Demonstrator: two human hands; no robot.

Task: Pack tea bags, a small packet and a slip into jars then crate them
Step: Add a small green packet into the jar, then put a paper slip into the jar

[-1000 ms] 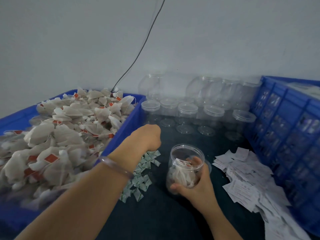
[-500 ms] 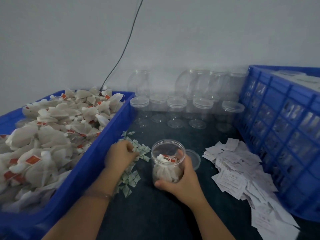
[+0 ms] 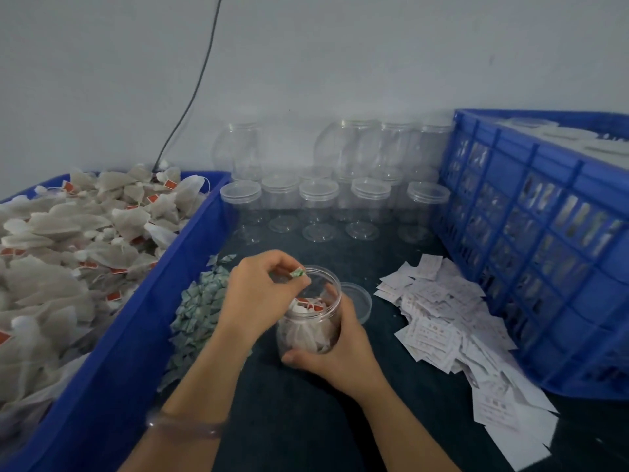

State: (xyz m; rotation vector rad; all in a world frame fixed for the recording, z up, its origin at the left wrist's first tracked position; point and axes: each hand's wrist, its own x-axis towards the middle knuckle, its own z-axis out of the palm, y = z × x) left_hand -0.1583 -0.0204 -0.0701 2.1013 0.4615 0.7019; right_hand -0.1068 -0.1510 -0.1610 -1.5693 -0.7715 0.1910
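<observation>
A small green packet (image 3: 296, 273) is pinched in the left hand's (image 3: 258, 294) grip, just above the open jar's (image 3: 335, 284) mouth. The jar, holding tea bags (image 3: 306, 332), is clasped from the side by the right hand (image 3: 337, 349) and stands on the dark surface (image 3: 306, 420), between the packet pile (image 3: 200, 308) and the slips (image 3: 442, 321).

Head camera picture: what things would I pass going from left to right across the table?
Blue tub of tea bags, pile of small green packets, open jar, pile of paper slips, blue crate.
</observation>
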